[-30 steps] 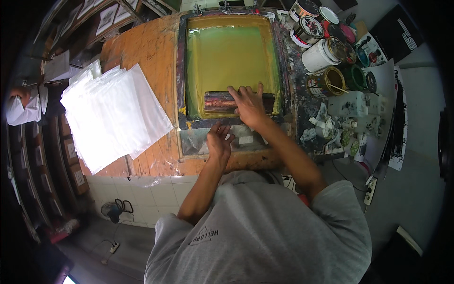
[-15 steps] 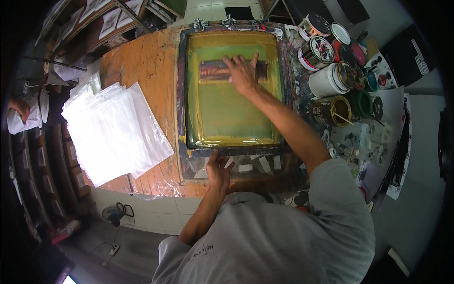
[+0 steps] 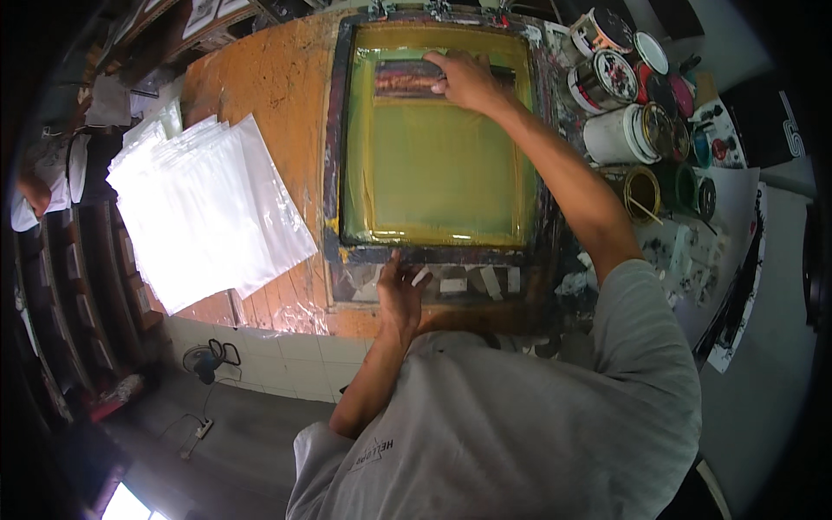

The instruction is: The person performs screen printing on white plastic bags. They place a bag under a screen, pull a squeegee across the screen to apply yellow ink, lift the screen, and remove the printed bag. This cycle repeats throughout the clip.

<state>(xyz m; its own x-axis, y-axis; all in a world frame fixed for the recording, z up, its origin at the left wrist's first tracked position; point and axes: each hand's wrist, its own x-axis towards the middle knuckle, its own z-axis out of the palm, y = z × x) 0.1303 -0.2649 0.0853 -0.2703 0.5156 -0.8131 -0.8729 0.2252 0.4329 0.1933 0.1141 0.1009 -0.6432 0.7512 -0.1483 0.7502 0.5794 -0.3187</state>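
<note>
Paint-marked wooden worktop (image 3: 260, 78) carries a screen-printing frame (image 3: 336, 130), with clamps (image 3: 439, 10) along its far edge. Right hand (image 3: 472, 80): fingers closed over an ink-stained squeegee (image 3: 406, 81), the outer ones partly obscured. Squeegee lies across the mesh (image 3: 442, 156), near its far end. Left hand (image 3: 400, 293): fingers loosely spread, pinching nothing, one tip at the near rail (image 3: 468, 256); contact cannot be confirmed. Judged progress: the pass appears mostly run, yellow-green film (image 3: 416, 204) covering the nearside, a short far strip left. Anything beneath the frame is hidden. Outward, plastic bags (image 3: 208, 208) lie stacked just left; ink cans (image 3: 611, 140) stand right.
</note>
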